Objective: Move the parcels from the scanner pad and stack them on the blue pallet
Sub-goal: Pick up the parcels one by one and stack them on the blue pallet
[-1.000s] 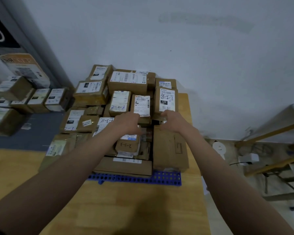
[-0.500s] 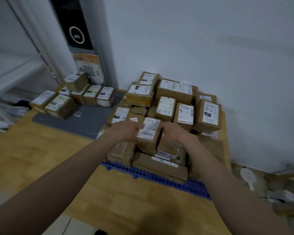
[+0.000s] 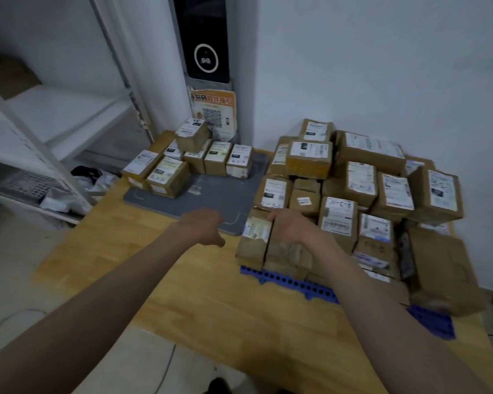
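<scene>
Several brown labelled parcels sit at the back of the grey scanner pad. To the right, a tall heap of parcels covers the blue pallet. My left hand hovers empty over the pad's front right corner, fingers loosely curled. My right hand is in front of the heap's front left parcels, holding nothing; whether it touches them I cannot tell.
Everything stands on a wooden table. A white shelf frame with clutter stands at the left. A dark scanner panel and an orange notice hang on the pillar behind the pad. A white wall backs the heap.
Both hands have let go of the labelled parcel they held on the heap. They have moved left, the left hand now over the pad. My view has swung left.
</scene>
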`<state>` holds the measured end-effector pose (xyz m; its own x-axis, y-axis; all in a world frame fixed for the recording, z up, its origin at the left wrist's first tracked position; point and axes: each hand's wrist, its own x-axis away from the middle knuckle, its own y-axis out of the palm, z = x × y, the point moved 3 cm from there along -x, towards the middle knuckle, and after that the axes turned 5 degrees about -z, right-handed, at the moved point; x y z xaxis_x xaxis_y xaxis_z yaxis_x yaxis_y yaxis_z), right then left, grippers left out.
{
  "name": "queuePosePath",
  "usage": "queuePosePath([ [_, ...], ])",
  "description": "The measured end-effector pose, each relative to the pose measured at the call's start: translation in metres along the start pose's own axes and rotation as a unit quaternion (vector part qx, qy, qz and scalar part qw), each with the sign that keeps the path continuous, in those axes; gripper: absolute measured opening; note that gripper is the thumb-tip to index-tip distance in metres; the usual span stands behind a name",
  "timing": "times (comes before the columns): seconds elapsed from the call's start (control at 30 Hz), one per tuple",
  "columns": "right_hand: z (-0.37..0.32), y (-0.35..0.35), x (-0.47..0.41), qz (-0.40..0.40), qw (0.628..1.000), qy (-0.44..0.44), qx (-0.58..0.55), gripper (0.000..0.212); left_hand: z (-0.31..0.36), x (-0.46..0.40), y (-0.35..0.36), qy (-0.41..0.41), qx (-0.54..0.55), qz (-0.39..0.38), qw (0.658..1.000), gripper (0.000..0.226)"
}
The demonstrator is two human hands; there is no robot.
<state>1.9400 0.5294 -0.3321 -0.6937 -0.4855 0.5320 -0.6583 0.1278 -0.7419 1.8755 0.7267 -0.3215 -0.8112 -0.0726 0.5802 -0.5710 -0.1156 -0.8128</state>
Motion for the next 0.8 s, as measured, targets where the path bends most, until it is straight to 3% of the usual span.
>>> queuePosePath([
  [0.43,-0.07,0.006,-0.054,-0.018,1.0,-0.02,-0.013,0.06,-0.083,-0.012,-0.005,-0.011,0.042,0.023,0.999,0.065],
  [0.8,-0.121,0.026,-0.14,-0.069,0.995,-0.062,-0.044,0.057,-0.176,-0.044,0.0,-0.101,0.105,-0.007,0.989,0.065],
])
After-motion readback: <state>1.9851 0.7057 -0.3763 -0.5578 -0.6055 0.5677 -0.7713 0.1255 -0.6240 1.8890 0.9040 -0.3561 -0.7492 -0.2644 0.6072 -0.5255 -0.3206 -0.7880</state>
